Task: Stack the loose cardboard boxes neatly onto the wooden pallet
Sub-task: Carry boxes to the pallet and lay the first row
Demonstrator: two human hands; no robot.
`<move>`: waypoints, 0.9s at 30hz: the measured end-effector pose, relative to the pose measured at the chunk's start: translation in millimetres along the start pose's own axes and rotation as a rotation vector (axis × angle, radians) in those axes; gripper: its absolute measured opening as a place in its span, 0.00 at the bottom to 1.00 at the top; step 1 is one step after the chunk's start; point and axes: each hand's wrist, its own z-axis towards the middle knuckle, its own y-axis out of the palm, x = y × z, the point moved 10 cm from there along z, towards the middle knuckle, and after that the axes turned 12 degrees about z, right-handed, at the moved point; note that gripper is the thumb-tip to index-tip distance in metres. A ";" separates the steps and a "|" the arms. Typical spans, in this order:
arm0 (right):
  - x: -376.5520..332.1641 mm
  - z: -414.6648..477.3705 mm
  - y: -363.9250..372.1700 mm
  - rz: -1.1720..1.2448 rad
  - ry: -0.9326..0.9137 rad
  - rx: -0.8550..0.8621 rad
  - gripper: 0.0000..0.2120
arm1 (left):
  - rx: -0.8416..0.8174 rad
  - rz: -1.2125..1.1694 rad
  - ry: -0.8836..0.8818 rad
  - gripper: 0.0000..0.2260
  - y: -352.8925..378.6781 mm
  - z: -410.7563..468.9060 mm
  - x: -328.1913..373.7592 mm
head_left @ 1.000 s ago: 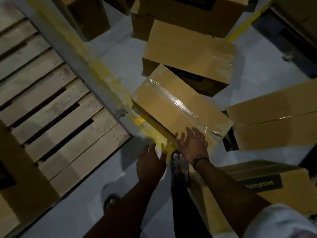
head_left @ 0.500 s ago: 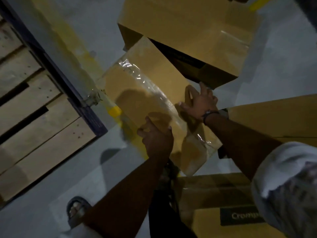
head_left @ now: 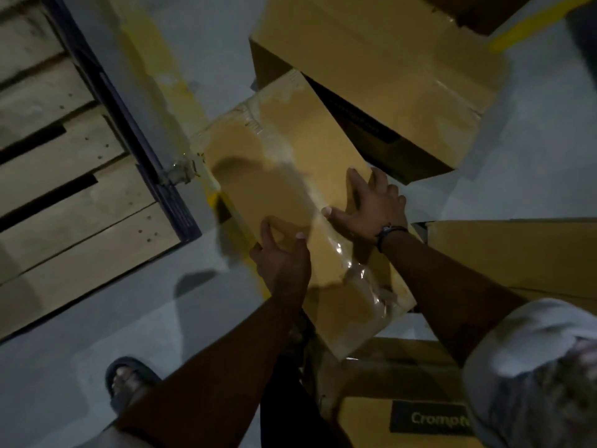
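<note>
A wooden pallet (head_left: 64,189) of pale slats, with dark gaps between them, fills the left edge of the floor (head_left: 80,334). A dark blue rail (head_left: 129,124) runs along the pallet's right side. Beside the rail a worn yellow line (head_left: 181,79) crosses the grey floor, and a sandalled foot (head_left: 129,379) stands on the floor near the bottom.

The left grip (head_left: 284,253) is curled round the near left edge of the taped box (head_left: 290,176), with the thumb on the top face and the fingers bent at the side. This box is long, flat and plain brown. A wrinkled strip of clear glossy tape runs down the middle of its top face and bunches at the near end. The box lies slantwise, off the pallet, just to the right of the rail. I cannot tell whether it rests on the floor.

The right grip (head_left: 371,202), which has a dark wristband (head_left: 391,232), clasps the box's right long edge. Its thumb is on the tape and its fingers are spread down over the side.

A large box (head_left: 387,76) lies behind, and the far corner of the taped box touches it. Another box (head_left: 517,253) lies at the right edge, and a labelled box (head_left: 429,418) sits below the taped box's near end. A pale sleeve (head_left: 533,367) fills the lower right corner.
</note>
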 end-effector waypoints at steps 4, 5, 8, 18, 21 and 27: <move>-37.3 -35.1 -29.2 -0.070 -0.046 0.127 0.43 | 0.072 0.006 0.073 0.36 -46.2 -20.9 7.8; -47.9 -43.2 -35.8 -0.088 -0.060 0.152 0.42 | 0.094 0.014 0.101 0.36 -58.6 -26.4 12.2; -78.3 -63.4 -49.4 -0.098 -0.089 0.188 0.40 | 0.139 0.094 0.139 0.38 -97.2 -38.8 24.5; -227.2 -123.2 -43.5 0.063 -0.147 0.319 0.36 | 0.306 0.152 0.309 0.38 -267.7 -25.0 13.0; -288.8 -141.3 -26.7 0.088 -0.202 0.330 0.36 | 0.361 0.096 0.280 0.38 -329.5 -10.7 -13.3; -394.0 -180.4 20.9 0.146 -0.312 0.309 0.34 | 0.451 0.062 0.271 0.37 -444.9 5.6 -66.3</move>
